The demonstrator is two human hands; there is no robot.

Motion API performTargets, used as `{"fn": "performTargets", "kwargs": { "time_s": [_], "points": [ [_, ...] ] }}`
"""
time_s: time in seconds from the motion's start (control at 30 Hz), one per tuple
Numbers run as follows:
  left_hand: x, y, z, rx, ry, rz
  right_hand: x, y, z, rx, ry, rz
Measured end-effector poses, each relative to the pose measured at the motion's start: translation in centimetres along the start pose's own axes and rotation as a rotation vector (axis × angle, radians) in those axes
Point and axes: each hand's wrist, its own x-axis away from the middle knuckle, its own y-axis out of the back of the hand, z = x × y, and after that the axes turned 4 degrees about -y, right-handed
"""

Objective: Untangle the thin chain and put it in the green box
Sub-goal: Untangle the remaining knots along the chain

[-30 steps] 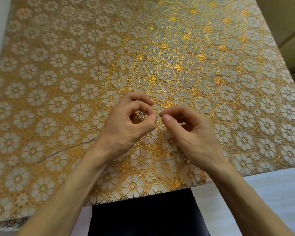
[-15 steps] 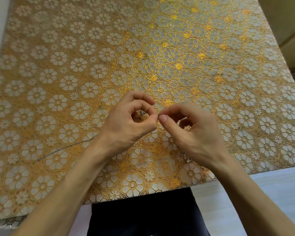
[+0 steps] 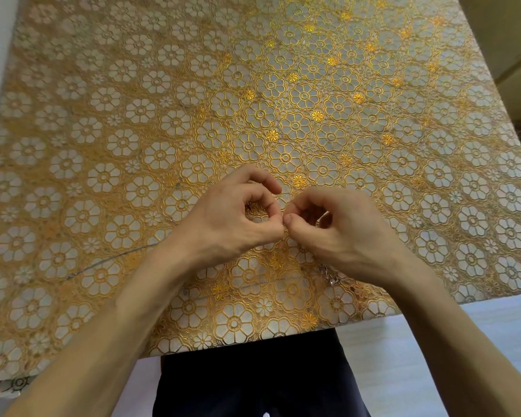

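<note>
Head view: left hand [image 3: 232, 224] and right hand [image 3: 343, 233] both pinch the chain [image 3: 112, 260] where fingertips [image 3: 288, 219] meet. Its free length trails left across the tablecloth [image 3: 283, 85], nearer the left hand.

We observe a table [image 3: 373, 308] fully covered by a gold tablecloth [image 3: 193, 85] embossed with white flower outlines. A thin chain [image 3: 110, 260] lies directly on the cloth, one strand trailing leftward; a small silvery portion lies near the front edge.

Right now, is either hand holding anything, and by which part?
Left hand and right hand each pinch the thin chain between thumb and forefinger, somewhere mid-length; fingertips hide the exact spot. A loose stretch trails left.
</note>
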Motion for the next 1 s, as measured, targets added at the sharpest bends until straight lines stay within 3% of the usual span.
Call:
{"fn": "performTargets", "kwargs": {
  "time_s": [0.13, 0.4, 0.57, 1.0],
  "points": [
    [-0.2, 0.3, -0.2, 0.016, 0.015, -0.013, 0.0, 0.1, -0.5, -0.226, -0.111, 0.027],
    [1.0, -0.1, -0.7, -0.032, -0.044, -0.204, 0.3, -0.8, -1.0, -0.443, -0.166, -0.134],
    [1.2, -0.6, -1.1, -0.037, -0.036, -0.25, 0.5, -1.4, -1.2, -0.412, -0.089, -0.223],
    [0.8, -1.0, -1.2, 0.01, -0.01, -0.317, 0.5, -2.5, -0.7, -0.046, 0.126, -0.431]
  ]
}}
